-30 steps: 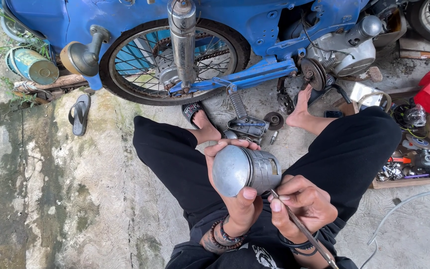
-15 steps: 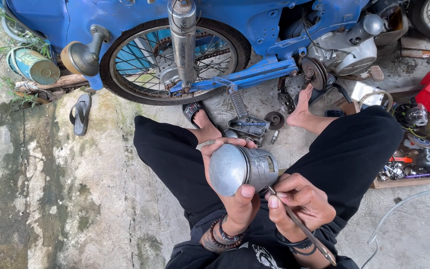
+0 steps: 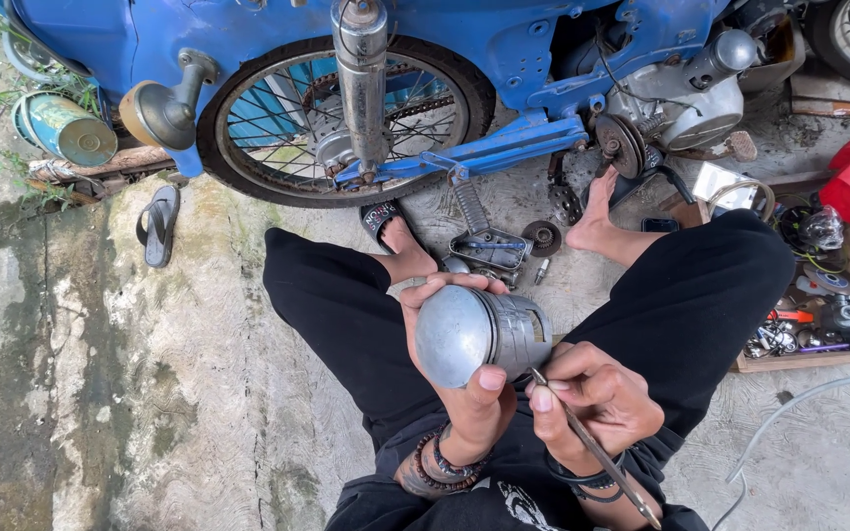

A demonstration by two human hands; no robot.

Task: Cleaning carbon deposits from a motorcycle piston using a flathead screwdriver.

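Head view, left hand: the left hand (image 3: 464, 393) is wrapped around a grey metal piston (image 3: 479, 334), fingers curled over the top edge and the thumb pressed on the domed crown, so it is clamped on the part.
Head view, right hand: the right hand (image 3: 592, 393) pinches a thin metal pick (image 3: 597, 452) between thumb and fingers, closed on it like a pen, its tip touching the piston's side near the ring grooves.
Where the piston is: held up over the person's lap, between the black-trousered knees, clear of the concrete floor (image 3: 150, 393).
Weight and stiffness: judged a solid, rigid casting, moderately heavy for its bulk; it will not give under a firm squeeze.
Surface: the crown looks smooth and dull (possibly oily, which I cannot confirm), so it could slip in a loose grasp.
Where to take hold: around the skirt and crown with the whole palm, as now, leaving the grooved band exposed to the pick.
Fragile spots: the thin lands between grooves and the skirt edge would probably mark or chip if levered hard.
Surroundings: a blue motorcycle (image 3: 504, 59) lies just ahead with its spoked wheel (image 3: 346, 118) and chrome shock; a wooden tray of small parts (image 3: 819, 324) sits at the right, a sandal (image 3: 157, 224) at the left.
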